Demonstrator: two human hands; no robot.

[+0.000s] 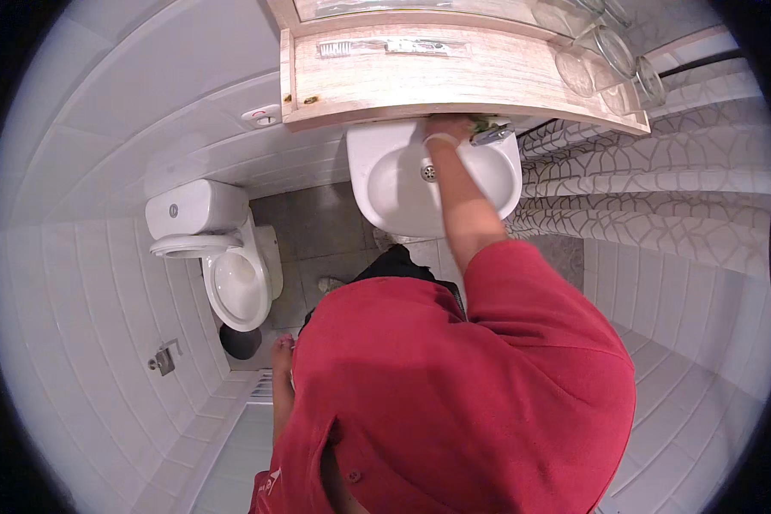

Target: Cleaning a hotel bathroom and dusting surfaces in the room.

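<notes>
My right arm reaches over a white washbasin (377, 205). At its back rim is my right hand (448, 127), blurred and partly under the wooden shelf's front edge, with a pale band at the wrist. A small greenish thing (482, 122) lies against the fingers, beside the chrome tap (492, 135); whether the hand grips it is not clear. Below the hand shows the metal drain (428, 173). My left hand (283, 344) hangs low beside my red shirt, near the toilet bowl. Its fingers are small and partly hidden, so its hold cannot be made out.
A wooden shelf (424, 80) juts out above the basin, bearing a packaged toothbrush (392, 47) and several glasses (594, 61). To the left stands a toilet (238, 283) with its lid raised, near a dark bin (239, 342) and paper holder (164, 361). A patterned shower curtain (649, 186) hangs right.
</notes>
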